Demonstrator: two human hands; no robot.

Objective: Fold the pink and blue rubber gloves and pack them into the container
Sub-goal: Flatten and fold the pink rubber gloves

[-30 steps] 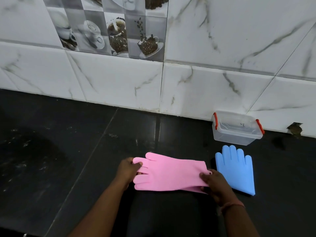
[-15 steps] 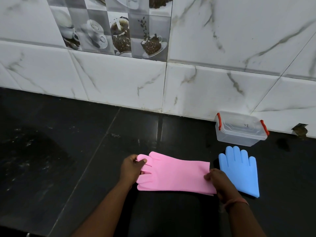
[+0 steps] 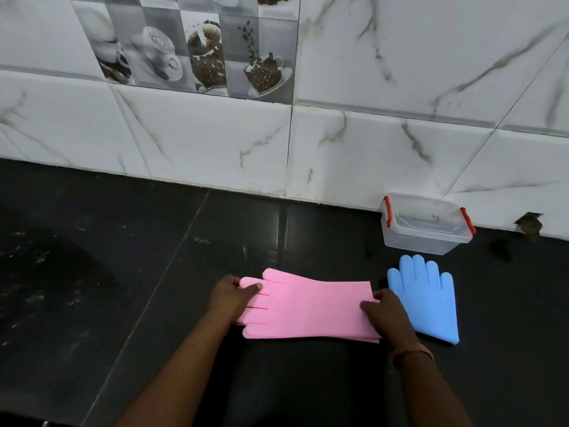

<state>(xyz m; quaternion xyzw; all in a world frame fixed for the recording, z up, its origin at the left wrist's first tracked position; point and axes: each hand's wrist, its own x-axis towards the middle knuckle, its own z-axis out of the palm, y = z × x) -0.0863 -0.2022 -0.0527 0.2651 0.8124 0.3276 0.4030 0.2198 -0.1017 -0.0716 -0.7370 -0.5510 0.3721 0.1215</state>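
Pink gloves (image 3: 308, 306) pinched between both hands' fingers (image 3: 254, 286)

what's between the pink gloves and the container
In the head view, only bare black countertop lies between the pink gloves and the lidded container; the blue glove sits off to the right, below the container.

My two forearms come up from the lower edge of the frame, both bare with no sleeve showing anywhere along them. My left hand (image 3: 229, 298), left of centre, wears no ring or band that I can make out. Below my right hand (image 3: 389, 315), right of centre, a thin reddish-orange band (image 3: 414, 352) circles the wrist. My fingernails are short and plain where visible.
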